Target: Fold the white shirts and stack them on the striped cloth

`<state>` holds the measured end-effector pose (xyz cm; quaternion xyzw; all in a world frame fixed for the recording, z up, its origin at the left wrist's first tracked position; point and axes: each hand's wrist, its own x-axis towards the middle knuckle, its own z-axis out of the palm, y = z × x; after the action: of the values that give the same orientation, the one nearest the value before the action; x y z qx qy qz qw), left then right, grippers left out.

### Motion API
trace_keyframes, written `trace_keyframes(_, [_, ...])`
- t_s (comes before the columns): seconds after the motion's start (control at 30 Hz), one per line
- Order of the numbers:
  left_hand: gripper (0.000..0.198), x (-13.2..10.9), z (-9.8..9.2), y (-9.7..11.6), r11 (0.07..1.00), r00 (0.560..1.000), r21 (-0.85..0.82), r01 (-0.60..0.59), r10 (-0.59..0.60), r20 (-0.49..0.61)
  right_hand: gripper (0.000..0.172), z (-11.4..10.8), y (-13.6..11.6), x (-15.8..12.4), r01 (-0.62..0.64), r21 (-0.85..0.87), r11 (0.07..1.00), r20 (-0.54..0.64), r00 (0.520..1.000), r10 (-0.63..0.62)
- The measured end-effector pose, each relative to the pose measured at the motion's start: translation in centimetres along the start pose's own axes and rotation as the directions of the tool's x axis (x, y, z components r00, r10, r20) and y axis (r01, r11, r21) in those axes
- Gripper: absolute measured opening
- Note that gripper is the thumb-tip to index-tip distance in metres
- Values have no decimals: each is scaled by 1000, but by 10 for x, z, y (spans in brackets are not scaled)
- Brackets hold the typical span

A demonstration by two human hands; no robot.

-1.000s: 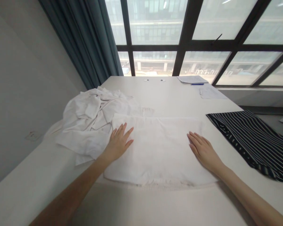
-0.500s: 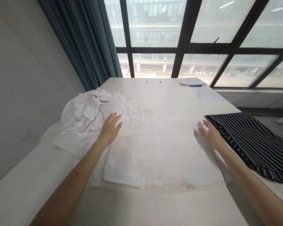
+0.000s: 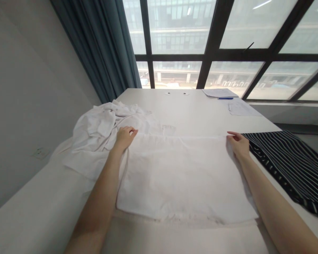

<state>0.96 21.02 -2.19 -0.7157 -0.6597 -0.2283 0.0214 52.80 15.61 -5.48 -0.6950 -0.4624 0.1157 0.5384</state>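
A folded white garment (image 3: 182,173) lies flat on the white table (image 3: 201,113) in front of me. My left hand (image 3: 124,137) is closed in a pinch on its far left corner. My right hand (image 3: 238,144) is closed in a pinch on its far right corner. Both forearms stretch across the cloth's sides. A crumpled pile of white clothes (image 3: 103,130) lies just left of my left hand, touching the folded garment.
A black and white striped garment (image 3: 288,162) is spread at the table's right edge. Papers (image 3: 219,92) and a blue pen (image 3: 225,98) lie at the far right by the window. A dark curtain (image 3: 103,49) hangs at the back left.
Both hands slid from lying flat on the cloth's middle up to its far corners and closed in a pinch there.
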Motion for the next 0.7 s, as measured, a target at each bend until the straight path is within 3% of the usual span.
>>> trace_keyframes(0.23, [27,-2,-6,-4,998,999,52,39,-40,9,42,1,1,4,-19,93,995,-59,998,24])
trace_keyframes(0.43, [23,-7,-12,8,988,997,135,71,-67,-34,33,-6,7,5,-10,-52,999,11,1000,11])
trace_keyframes(0.57, [20,-8,-29,34,968,994,235,83,-65,-82,24,-20,-14,12,102,-196,975,130,989,-78])
trace_keyframes(0.63, [22,-9,-36,58,974,998,227,15,1,-70,25,-19,-35,9,215,-229,949,205,964,-169])
trace_keyframes(0.7, [23,-14,-35,88,983,994,161,-92,99,-36,27,-7,-58,-3,349,-216,912,310,910,-275])
